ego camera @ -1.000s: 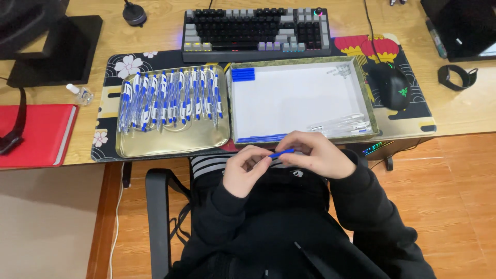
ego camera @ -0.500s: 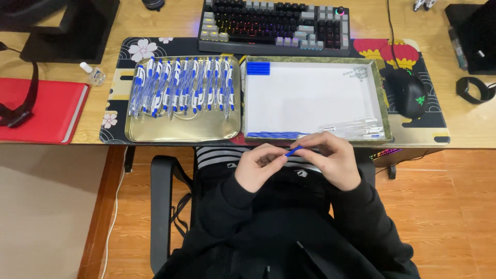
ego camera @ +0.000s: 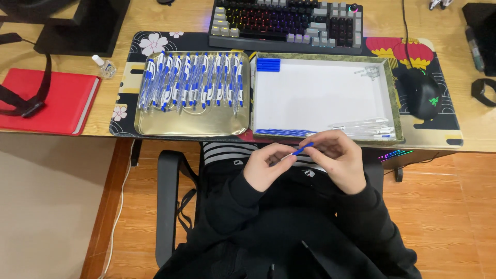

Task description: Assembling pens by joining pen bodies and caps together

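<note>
On the wooden desk [ego camera: 160,23] I see a gold tray [ego camera: 191,121] of pens beside a white tray [ego camera: 320,98]. My left hand [ego camera: 264,170] and right hand [ego camera: 338,157] pinch one blue pen part [ego camera: 300,150] between them.

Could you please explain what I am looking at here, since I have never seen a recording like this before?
This is one view from a camera worn on a person's head, looking down at their own lap and desk. No machine is involved, just two bare hands. The left hand and right hand together hold a small blue pen part above the lap. On the desk, a gold tray carries a row of blue and white pens. Beside it, a white-lined tray holds blue parts and clear pen barrels. A keyboard, a black mouse and a red notebook lie around them.
</note>
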